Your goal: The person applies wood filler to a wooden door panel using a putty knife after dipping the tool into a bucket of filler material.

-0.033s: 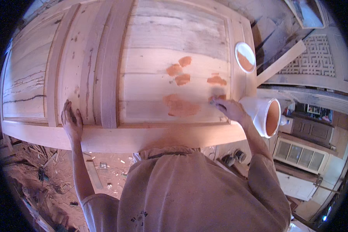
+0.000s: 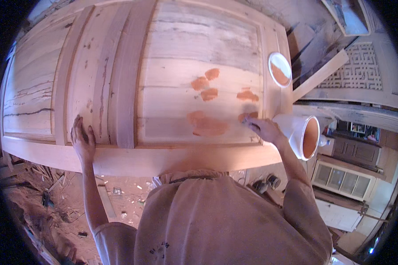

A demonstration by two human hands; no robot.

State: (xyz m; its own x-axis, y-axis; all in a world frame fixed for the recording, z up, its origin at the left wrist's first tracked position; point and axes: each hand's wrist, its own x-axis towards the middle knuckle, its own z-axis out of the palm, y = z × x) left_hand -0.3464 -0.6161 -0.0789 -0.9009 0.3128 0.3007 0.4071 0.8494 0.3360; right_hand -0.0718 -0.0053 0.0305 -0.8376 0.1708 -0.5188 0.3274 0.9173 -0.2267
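The wooden panel (image 2: 172, 75) is located in front of the person (image 2: 199, 216). The left hand (image 2: 83, 141) is rested on it, fingers extended, nothing grasped. The right hand (image 2: 265, 129) is positioned at an orange patch (image 2: 241, 117); whether anything is gripped cannot be determined.

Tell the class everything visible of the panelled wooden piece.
The panelled wooden piece is pale, with recessed panels set in a frame. Dark cracks mark its left panel; the right one has greyish staining and several orange-brown patches. It lies roughly flat in front of the person. The left hand rests on it; the right hand is beside a patch. A white tub and round lid sit at its right end.
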